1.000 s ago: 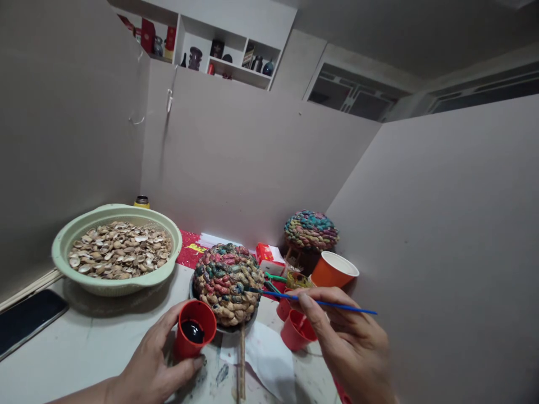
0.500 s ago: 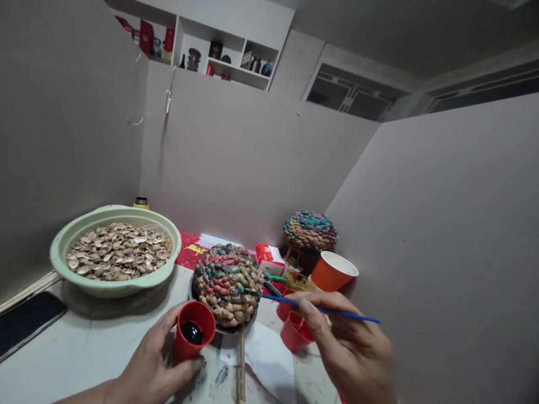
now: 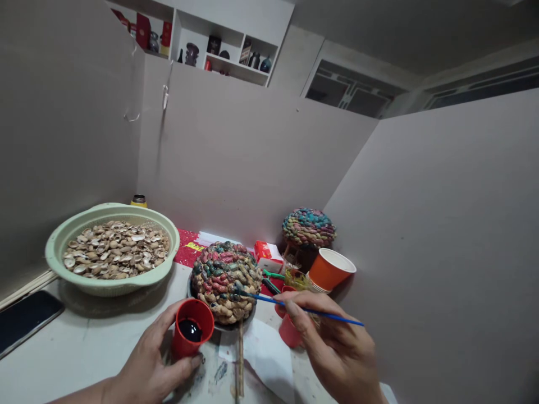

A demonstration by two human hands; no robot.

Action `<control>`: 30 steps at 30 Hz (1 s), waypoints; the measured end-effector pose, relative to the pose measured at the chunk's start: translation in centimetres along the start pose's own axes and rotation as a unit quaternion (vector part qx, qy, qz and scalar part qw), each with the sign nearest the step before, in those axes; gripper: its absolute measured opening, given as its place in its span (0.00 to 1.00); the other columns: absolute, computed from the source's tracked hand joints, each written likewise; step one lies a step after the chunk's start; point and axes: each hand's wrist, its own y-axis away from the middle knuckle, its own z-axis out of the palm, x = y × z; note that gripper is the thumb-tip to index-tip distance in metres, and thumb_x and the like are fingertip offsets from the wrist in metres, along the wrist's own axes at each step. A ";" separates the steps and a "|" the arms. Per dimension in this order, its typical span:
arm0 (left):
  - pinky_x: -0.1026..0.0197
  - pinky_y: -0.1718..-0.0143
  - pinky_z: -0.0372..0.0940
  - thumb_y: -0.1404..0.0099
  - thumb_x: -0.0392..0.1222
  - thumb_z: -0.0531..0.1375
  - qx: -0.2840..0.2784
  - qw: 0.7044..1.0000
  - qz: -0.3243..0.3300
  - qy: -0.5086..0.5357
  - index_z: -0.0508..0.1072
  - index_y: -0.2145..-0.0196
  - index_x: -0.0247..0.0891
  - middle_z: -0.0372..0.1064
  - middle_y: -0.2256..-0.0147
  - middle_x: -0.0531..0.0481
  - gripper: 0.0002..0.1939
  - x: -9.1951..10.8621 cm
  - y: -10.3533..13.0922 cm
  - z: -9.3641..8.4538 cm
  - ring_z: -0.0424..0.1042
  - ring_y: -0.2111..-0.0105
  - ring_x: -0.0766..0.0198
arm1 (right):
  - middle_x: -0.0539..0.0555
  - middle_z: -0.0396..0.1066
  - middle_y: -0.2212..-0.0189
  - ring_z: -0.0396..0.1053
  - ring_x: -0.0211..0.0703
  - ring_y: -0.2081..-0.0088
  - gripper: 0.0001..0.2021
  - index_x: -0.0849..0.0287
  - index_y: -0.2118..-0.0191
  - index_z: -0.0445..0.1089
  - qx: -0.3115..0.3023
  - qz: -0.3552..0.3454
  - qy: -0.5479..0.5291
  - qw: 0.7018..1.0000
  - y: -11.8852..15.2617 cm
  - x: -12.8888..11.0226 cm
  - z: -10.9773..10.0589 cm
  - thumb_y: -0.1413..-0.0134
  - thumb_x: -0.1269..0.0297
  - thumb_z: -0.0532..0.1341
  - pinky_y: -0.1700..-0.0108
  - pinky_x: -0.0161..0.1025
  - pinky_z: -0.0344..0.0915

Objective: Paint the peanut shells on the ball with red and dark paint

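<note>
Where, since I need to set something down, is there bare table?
The widest bare table lies between the phone, green basin and left hand; a smaller patch separates the green basin and dark bowl. It's crowded around the right hand: red cups, orange cup.

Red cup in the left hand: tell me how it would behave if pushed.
The red cup would probably spill if jolted hard, since dark liquid pools inside its open top. It might tip under a high push, as it appears to narrow downward. It looks smooth, so it could prove somewhat slippery.
</note>
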 end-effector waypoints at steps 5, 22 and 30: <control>0.50 0.41 0.67 0.41 0.46 0.67 -0.007 1.000 -0.001 0.005 0.63 0.39 0.47 0.72 0.42 0.45 0.33 0.0 0.0 0.0 0.73 0.44 0.51 | 0.52 0.80 0.66 0.80 0.39 0.64 0.07 0.55 0.61 0.73 -0.048 -0.050 -0.034 0.997 -0.5 -0.7 1.1 0.39 0.74 0.61 0.59 0.33 0.76; 0.48 0.41 0.67 0.44 0.41 0.67 -0.003 1.000 -0.014 0.019 0.64 0.40 0.45 0.73 0.44 0.44 0.34 0.8 -0.2 -0.2 0.73 0.45 0.50 | 0.55 0.80 0.67 0.79 0.41 0.66 0.07 0.57 0.60 0.73 -0.064 -0.077 -0.012 0.995 -0.7 -1.0 1.3 0.39 0.75 0.61 0.62 0.36 0.78; 0.47 0.43 0.69 0.45 0.42 0.68 0.002 1.000 -0.014 0.022 0.68 0.42 0.43 0.75 0.46 0.42 0.33 1.4 -0.4 -0.4 0.75 0.47 0.49 | 0.53 0.79 0.68 0.79 0.41 0.67 0.06 0.57 0.62 0.72 -0.060 -0.076 -0.009 0.995 -0.7 -1.2 0.6 0.40 0.75 0.61 0.63 0.34 0.77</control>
